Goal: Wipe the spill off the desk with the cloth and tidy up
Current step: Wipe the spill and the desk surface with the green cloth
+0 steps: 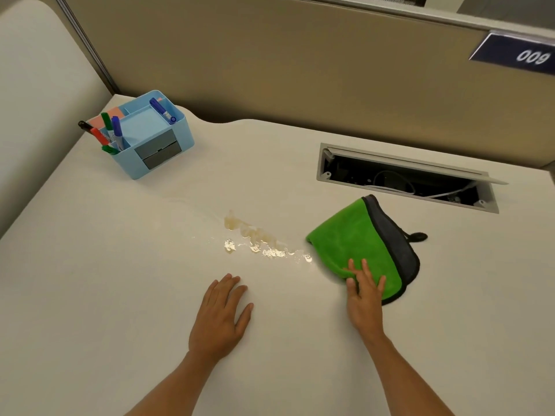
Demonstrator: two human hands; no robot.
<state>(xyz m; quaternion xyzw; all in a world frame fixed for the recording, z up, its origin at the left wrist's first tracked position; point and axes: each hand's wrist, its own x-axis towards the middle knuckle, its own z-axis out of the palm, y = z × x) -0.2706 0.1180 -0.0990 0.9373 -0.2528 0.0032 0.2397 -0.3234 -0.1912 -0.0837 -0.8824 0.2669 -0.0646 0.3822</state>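
Over at ten o'clock on the off-white desk [90,265] stands a light-blue plastic organiser box [150,136] with coloured marker pens [109,132] upright in its left compartment and one blue marker [162,111] lying across its far edge. Nearer, at about seven o'clock, the person's left hand [220,318] lies flat on the bare desktop, fingers spread and holding nothing. Just beyond it, toward twelve o'clock, a yellowish streaky spill [258,240] runs across the surface and ends close beside the folded green microfibre cloth with a dark grey edge [357,241] at three o'clock. The right hand [365,298] presses its extended fingertips [365,270] on the cloth's near corner, palm down, not closed around it. Behind the cloth, at one o'clock, a grey cable hatch [405,178] is open in the desk.
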